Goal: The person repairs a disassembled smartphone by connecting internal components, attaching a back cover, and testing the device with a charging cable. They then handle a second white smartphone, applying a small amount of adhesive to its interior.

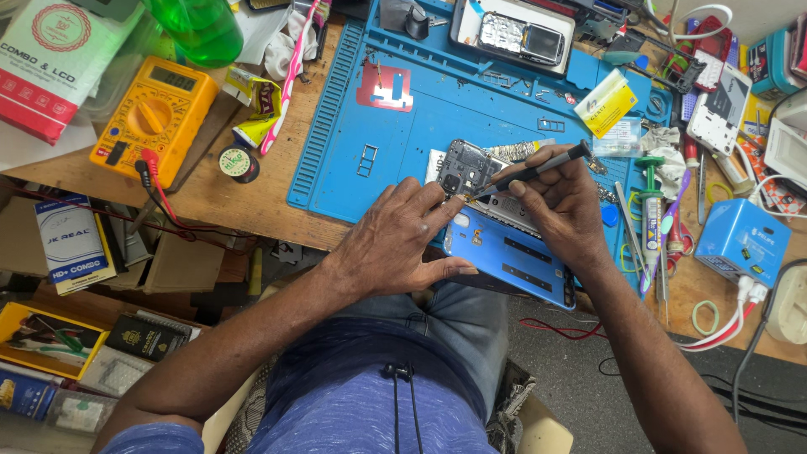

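Steadying an opened phone (504, 244) at the near edge of the blue work mat (395, 126), tool on its top end.

Yellow multimeter (155, 113) far left. Left hand (395, 244), fingers spread, presses flat on the phone's left side, thumb along its lower edge. Right hand (563, 206) pinches a dark screwdriver (538, 168), tip touching the phone just beyond the left fingertips. Blue box (740, 240) far right.

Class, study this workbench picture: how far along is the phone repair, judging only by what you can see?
Done: the blue-backed phone lies opened on the blue rubber work mat, its dark grey inner frame lifted off. In hand: the left hand steadies the phone while the right hand works a slim black screwdriver at its top corner. Left: frame and loose parts are still off, so reassembly appears not yet begun.
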